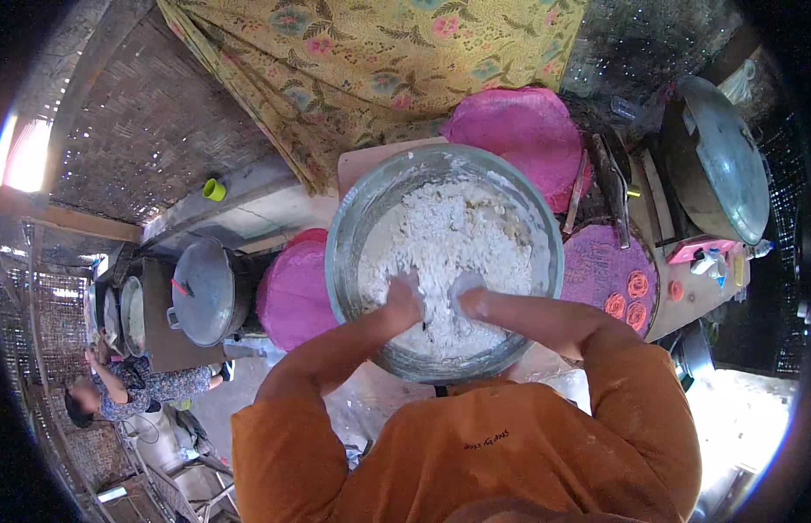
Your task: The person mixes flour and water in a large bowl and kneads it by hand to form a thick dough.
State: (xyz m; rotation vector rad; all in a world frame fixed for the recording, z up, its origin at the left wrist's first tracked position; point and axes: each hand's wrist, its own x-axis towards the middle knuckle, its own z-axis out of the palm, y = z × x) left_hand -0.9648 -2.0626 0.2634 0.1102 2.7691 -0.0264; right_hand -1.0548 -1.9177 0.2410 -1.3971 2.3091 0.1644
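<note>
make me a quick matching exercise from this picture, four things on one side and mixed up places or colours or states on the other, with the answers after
Things
1. left hand and right hand
2. large basin
3. small cup
4. flowered cloth

Places, colours, states
A. lime green, to the left of the basin
B. hanging beyond the basin, at the top of the picture
C. partly sunk in the white mixture
D. grey, with white mixture inside

Right pairs
1-C, 2-D, 3-A, 4-B
</note>
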